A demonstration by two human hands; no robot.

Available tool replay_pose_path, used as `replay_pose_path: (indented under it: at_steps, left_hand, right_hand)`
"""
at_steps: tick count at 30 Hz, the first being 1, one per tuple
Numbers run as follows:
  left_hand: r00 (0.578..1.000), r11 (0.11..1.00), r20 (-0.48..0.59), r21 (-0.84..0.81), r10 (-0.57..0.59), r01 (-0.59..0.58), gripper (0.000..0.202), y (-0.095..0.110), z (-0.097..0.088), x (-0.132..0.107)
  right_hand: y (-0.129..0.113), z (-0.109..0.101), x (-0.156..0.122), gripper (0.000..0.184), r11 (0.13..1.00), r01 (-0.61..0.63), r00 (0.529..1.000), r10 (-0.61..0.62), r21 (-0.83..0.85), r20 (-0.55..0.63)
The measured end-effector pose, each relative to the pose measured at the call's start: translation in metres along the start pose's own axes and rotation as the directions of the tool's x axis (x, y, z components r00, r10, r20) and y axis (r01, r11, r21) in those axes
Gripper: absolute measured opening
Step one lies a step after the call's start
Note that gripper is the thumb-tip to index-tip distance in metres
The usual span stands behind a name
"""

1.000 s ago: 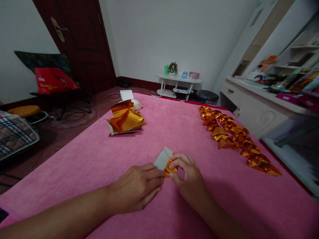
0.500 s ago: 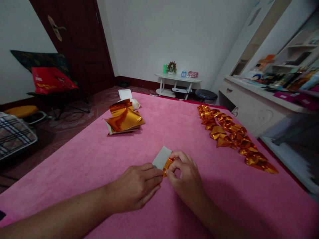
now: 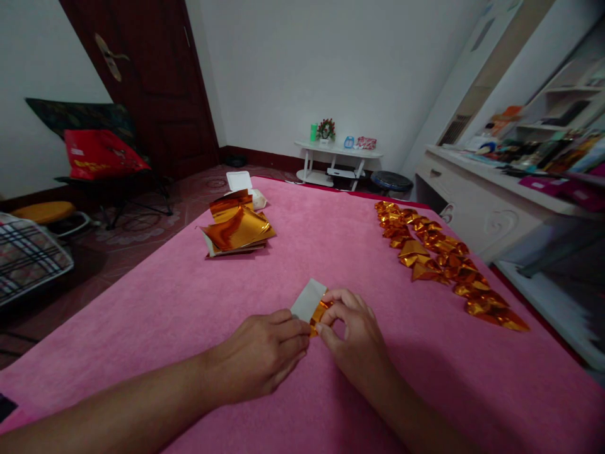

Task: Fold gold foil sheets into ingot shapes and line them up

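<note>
A small sheet of gold foil paper (image 3: 312, 302), white on its back, lies folded on the pink cloth (image 3: 179, 302) between my hands. My left hand (image 3: 258, 356) presses its fingertips on the sheet's left edge, fingers closed together. My right hand (image 3: 352, 337) pinches the gold fold at the sheet's right side with thumb and forefinger. Both hands touch the paper and rest low on the cloth.
A stack of gold foil sheets (image 3: 236, 230) lies at the far left of the cloth, a white box (image 3: 241, 181) behind it. A row of several folded gold pieces (image 3: 439, 258) runs along the right side. A white desk (image 3: 496, 208) stands to the right.
My right thumb and forefinger have drawn closer together on the gold fold. The left hand has stayed in place. The camera shifted slightly.
</note>
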State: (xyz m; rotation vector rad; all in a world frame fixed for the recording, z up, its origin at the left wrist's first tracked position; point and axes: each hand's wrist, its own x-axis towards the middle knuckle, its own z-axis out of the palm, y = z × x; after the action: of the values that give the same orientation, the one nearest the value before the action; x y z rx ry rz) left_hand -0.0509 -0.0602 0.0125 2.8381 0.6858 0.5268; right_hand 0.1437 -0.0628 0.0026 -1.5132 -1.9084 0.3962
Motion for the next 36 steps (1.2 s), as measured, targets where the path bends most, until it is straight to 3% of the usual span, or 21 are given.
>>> replay_pose_path:
  at_steps: [9,16,25,28,31,36]
  left_hand:
    - [0.993,0.994,-0.081,0.077,0.082,-0.076,0.028,-0.003,0.006,-0.002]
    - [0.999,0.998,-0.039,0.064,0.027,-0.025,0.028,0.0,0.004,0.001]
    - [0.998,0.999,-0.056,-0.054,-0.002,-0.001,0.027,0.001,0.001,0.005]
    - [0.998,0.996,-0.041,-0.075,0.037,-0.04,0.025,-0.001,-0.006,0.007]
    - [0.996,0.992,-0.011,-0.089,0.091,-0.091,0.025,-0.002,-0.016,0.01]
    - [0.995,0.994,-0.06,-0.068,0.081,-0.085,0.031,0.004,-0.023,0.012]
  right_hand:
    - [0.0,0.007,-0.005,0.016,0.997,0.04,0.998,-0.043,-0.059,-0.055]
    - [-0.002,0.005,-0.006,0.015,0.997,0.052,0.998,-0.054,-0.06,-0.036]
    - [0.004,-0.011,-0.003,0.019,0.995,0.064,0.997,-0.066,0.076,0.026]
    - [0.003,-0.013,-0.007,0.02,0.989,0.149,0.988,-0.149,-0.015,0.029]
    - [0.004,0.0,-0.016,0.019,0.917,0.305,0.949,-0.316,-0.255,0.0]
    - [0.006,0.032,-0.029,0.021,0.877,0.159,0.962,-0.242,-0.453,-0.131]
